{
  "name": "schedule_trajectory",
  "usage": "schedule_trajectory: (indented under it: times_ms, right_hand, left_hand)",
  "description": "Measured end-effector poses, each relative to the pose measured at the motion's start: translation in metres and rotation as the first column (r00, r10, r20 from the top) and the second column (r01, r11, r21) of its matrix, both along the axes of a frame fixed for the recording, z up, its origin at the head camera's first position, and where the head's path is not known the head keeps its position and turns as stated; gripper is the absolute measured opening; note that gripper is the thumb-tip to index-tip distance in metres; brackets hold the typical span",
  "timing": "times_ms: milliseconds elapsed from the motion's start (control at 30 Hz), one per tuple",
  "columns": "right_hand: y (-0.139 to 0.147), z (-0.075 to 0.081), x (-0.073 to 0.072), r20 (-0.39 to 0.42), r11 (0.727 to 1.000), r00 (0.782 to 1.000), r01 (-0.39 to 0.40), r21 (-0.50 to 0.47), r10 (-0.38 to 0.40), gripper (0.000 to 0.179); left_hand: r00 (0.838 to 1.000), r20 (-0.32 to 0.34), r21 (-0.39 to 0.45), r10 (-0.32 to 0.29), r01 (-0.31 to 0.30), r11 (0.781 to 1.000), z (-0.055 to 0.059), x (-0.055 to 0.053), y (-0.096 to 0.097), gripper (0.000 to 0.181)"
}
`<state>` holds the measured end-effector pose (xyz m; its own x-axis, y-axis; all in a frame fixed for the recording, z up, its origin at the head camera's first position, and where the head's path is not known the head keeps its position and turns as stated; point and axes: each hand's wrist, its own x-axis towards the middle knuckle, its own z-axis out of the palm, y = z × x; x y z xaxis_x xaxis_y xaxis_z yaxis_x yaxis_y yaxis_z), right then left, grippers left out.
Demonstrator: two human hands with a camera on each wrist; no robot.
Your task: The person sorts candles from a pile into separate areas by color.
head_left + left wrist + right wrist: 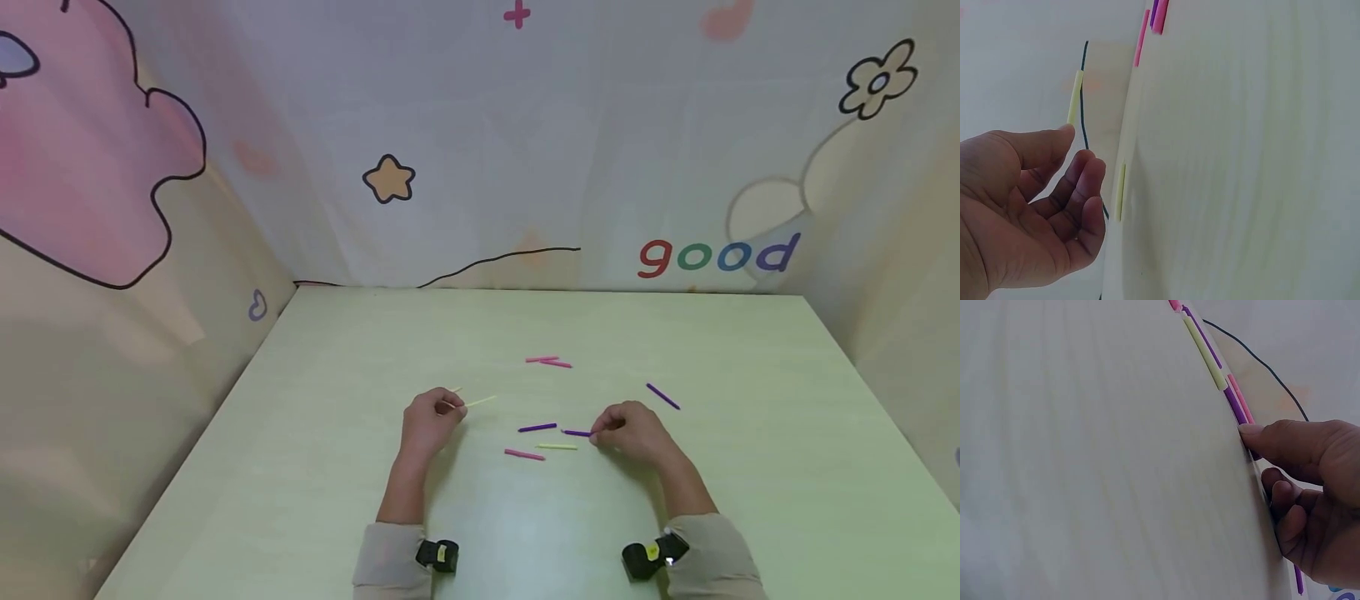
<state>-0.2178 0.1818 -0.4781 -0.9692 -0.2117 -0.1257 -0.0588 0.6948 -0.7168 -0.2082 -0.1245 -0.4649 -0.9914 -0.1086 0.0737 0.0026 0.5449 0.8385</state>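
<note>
My left hand (432, 423) pinches a thin pale-yellow stick (480, 401) between thumb and finger, its free end pointing right. In the left wrist view that held stick (1075, 97) looks raised off the table, while a second yellow stick (1120, 192) lies beyond the fingers. The right hand (632, 431) grips the right end of a short purple stick (576, 432) at the tabletop. Left of it lies another purple stick (537, 427), and just nearer are a yellow-green stick (557, 447) and a pink stick (524, 455). Thumb and fingers hide part of each held stick.
Two pink sticks (550, 362) lie together farther back. A third purple stick (663, 396) lies slanted beyond the right hand. The pale table (360, 342) meets a printed cloth backdrop (480, 167) at its back and sides.
</note>
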Motion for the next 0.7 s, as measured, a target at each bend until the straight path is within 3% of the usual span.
schedule_trajectory:
  times_ms: [300,700]
  right_hand:
    - [-0.002,0.001,-0.002,0.015,1.0,1.0,0.005,0.008,-0.005,0.005]
    - [-0.001,0.001,0.0,0.023,1.0,1.0,0.015,0.001,-0.015,0.004]
  left_hand:
    - [0.996,0.027,-0.017,0.084,-0.084,0.996,0.0,-0.004,-0.022,0.004]
    - [0.987,0.075,-0.068,0.144,-0.139,0.988,0.001,-0.009,-0.038,0.007]
